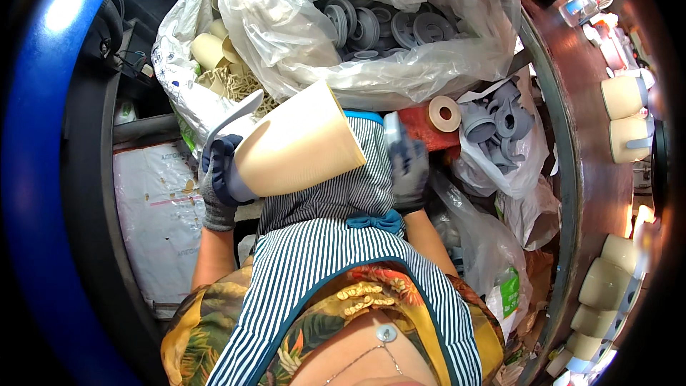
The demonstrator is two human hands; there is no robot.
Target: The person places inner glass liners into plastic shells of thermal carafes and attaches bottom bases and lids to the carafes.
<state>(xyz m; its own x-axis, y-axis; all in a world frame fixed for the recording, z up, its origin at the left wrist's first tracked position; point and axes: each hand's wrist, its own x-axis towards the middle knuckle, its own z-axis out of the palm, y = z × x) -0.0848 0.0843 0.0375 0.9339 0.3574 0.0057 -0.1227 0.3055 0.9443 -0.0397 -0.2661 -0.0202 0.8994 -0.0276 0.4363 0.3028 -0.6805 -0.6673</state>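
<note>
The fingers of my left hand (220, 171), inside a grey and dark blue glove, are closed around the handle end of a cream pitcher (296, 146). The pitcher is near the middle of the frame, tilted on its side in front of my striped apron (314, 243). Its wide mouth faces right; I think this grip leaves the mouth and most of the wall uncovered. The grey handle (246, 111) sticks out toward the upper left, so it does not lie between my two hands.

My right hand (409, 171) is right of the pitcher and blurred. I cannot tell if its fingers are open or gripping something. Just beside it is a red block (421, 129) with a cream ring (444, 125) on it, probably kept there to be in reach.

At the top, a clear plastic bag (264, 43) stands open with grey round parts (364, 27), and to its left a white sack (175, 57) carries cream cups (207, 50). A smaller bag (493, 179) at right holds grey curved parts (509, 120). It seems each kind has its own bag, so they do not mix. On the tabletop (593, 200), at the right edge, other pitchers (629, 136) stand apart from the loose parts.
</note>
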